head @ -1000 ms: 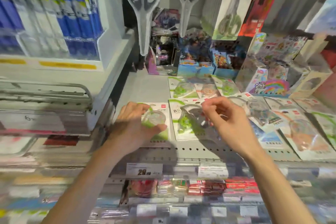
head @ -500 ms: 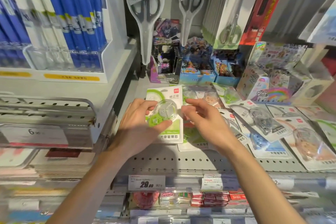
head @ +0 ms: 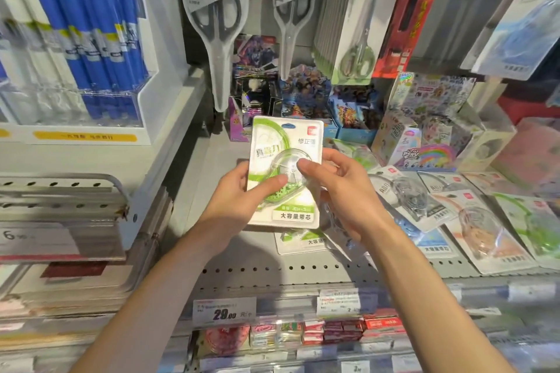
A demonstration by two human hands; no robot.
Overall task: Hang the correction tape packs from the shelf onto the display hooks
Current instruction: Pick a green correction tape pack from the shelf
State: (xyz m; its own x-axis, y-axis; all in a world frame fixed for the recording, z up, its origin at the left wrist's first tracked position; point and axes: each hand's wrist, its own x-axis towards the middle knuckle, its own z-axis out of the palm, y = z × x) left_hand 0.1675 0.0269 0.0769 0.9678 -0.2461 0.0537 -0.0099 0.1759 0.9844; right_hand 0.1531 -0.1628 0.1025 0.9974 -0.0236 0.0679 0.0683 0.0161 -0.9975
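Correction tape pack (head: 286,172), green and white, is up off the shelf (head: 266,269) and held in front of the hanging scissors packs (head: 216,30), both hands on it! Left hand (head: 235,206) clamps the left edge, thumb pressed across the clear blister. Right hand (head: 342,191) pinches the right edge with thumb on the blister dome and fingers behind the card, so both grips are closed on this one pack.

The pack stands nearly upright, long axis running top to bottom, printed face toward the camera, the hang slot at the upper edge pointing up toward the back wall. That is a good heading for a hook.

Now the risks. A free hook is not clearly visible, so the slot has to be lined up carefully; miss it and the card buckles or tears at the hole. The thumbs sit on slick plastic, and a slip could drop the pack onto the loose packs (head: 472,221) lying flat across the shelf on the right. Reaching up could also knock the scissors packs swinging.
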